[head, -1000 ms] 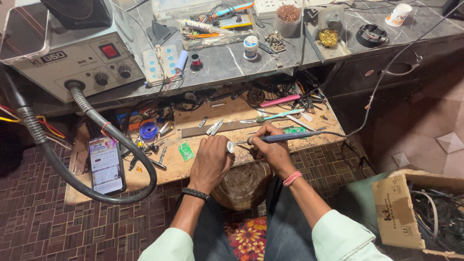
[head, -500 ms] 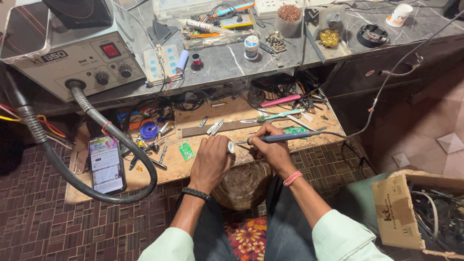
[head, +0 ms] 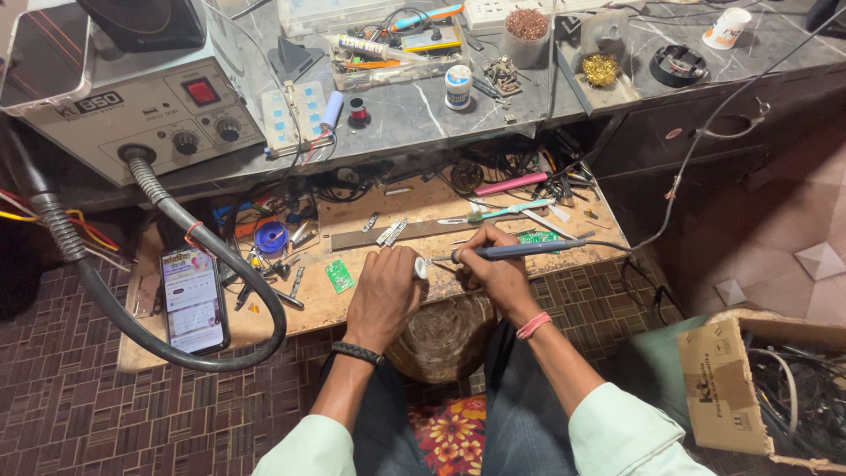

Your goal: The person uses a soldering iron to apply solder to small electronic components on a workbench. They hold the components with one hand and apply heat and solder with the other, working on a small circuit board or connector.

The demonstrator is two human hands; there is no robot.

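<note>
My right hand (head: 496,273) grips a blue-handled soldering iron (head: 520,251) like a pen, its tip pointing left toward my left hand. My left hand (head: 386,293) is closed around a small white object (head: 421,267) at the front edge of the low wooden board (head: 379,220); the iron's tip meets it there. A thin wisp of smoke rises above the hands. The iron's cable runs off to the right. A small green circuit board (head: 339,276) lies just left of my left hand.
A grey hot-air station (head: 132,106) with a thick ribbed hose (head: 167,353) sits at left, a lit phone (head: 193,299) inside the hose loop. Tweezers, tools and parts litter the board. The marble shelf (head: 423,110) holds a clear parts box, brass wool and a paper cup. A cardboard box (head: 758,388) stands right.
</note>
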